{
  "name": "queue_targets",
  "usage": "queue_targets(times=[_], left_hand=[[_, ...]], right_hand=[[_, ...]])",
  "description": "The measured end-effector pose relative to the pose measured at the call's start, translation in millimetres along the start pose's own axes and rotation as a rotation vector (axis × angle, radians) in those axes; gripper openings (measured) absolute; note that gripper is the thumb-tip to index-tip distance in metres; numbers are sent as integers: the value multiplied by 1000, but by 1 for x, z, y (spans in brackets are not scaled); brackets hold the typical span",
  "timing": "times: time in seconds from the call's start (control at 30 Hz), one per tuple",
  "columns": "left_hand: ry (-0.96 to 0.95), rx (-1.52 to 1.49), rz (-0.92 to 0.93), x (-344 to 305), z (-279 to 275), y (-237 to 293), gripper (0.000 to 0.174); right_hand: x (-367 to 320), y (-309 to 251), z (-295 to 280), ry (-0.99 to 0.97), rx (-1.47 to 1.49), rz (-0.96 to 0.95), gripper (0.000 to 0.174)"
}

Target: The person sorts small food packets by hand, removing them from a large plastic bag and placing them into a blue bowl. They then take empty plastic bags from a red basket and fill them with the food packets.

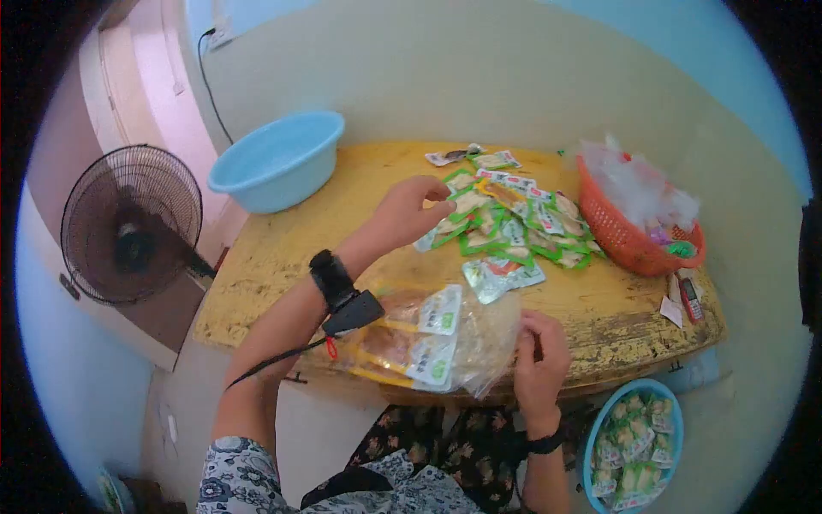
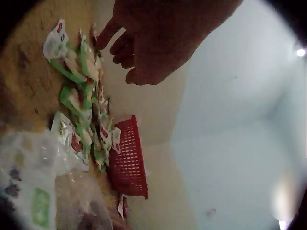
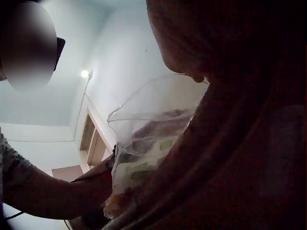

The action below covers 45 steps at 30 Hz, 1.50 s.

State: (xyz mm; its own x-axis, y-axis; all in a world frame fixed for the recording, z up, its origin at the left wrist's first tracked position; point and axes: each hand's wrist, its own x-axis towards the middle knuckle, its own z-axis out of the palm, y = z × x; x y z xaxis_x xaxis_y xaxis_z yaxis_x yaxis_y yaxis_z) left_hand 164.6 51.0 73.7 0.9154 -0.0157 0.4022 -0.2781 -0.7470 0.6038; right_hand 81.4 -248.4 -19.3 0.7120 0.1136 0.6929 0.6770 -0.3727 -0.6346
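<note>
Holding a clear plastic bag (image 1: 490,343) at the near edge of the table (image 1: 274,265), right hand (image 1: 541,360) pinching its side, left hand (image 1: 409,212) out by the packet pile (image 1: 501,227).

Clock read over the table, head view. Bag lies at 6 to 7 o'clock, several yellow-edged packets (image 1: 438,313) inside. Green-edged pile at 1 o'clock; left hand at the pile's 9 o'clock side, fingers loosely bent and apart from the thumb, nothing seen in them; contact with the packets cannot be told. Silvery packet (image 1: 505,278) between pile and bag. Red basket (image 1: 610,221) at 2 to 3, blue basin (image 1: 291,182) at 10, fan (image 1: 133,227) at 9.
</note>
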Motion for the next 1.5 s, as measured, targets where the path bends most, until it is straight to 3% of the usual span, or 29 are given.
queue_targets(times=[0.1, 0.3, 0.4, 0.5, 0.6, 0.7, 0.8, 0.9, 1.0, 1.2, 1.37, 1.5], left_hand=[[-104, 76, 18, 46, 30, -5, 58], [-240, 366, 362, 115, 88, -20, 72], [-300, 445, 347, 131, 103, -24, 77], [-483, 428, 196, 138, 104, -19, 69], [-404, 462, 148, 129, 98, -11, 55], [-336, 461, 230, 114, 88, -10, 38], [-168, 311, 193, 95, 73, -21, 28], [80, 123, 177, 78, 48, -29, 29], [243, -234, 45, 53, 20, -39, 27], [430, -139, 232, -54, -13, 15, 18], [550, 355, 609, -133, -17, 81, 27], [573, 437, 724, -167, 2, 93, 33]], right_hand=[[0, 2, 0, 11, 4, 12, 18], [0, 3, -2, -18, 18, 32, 24], [0, 7, -3, -31, 22, 29, 25], [-1, 6, -1, -3, 18, 17, 24], [0, 4, -2, 16, 21, 20, 19], [0, 1, -2, 3, 32, 47, 20], [-1, 3, -1, 6, 28, 44, 21], [-4, 5, -2, -3, 23, 43, 22], [-5, 4, 0, 12, 16, 56, 20], [-11, 7, -2, 87, 172, 151, 14], [-10, -15, -17, 215, 513, 384, 13], [-20, -62, -40, 84, 716, 440, 32]])
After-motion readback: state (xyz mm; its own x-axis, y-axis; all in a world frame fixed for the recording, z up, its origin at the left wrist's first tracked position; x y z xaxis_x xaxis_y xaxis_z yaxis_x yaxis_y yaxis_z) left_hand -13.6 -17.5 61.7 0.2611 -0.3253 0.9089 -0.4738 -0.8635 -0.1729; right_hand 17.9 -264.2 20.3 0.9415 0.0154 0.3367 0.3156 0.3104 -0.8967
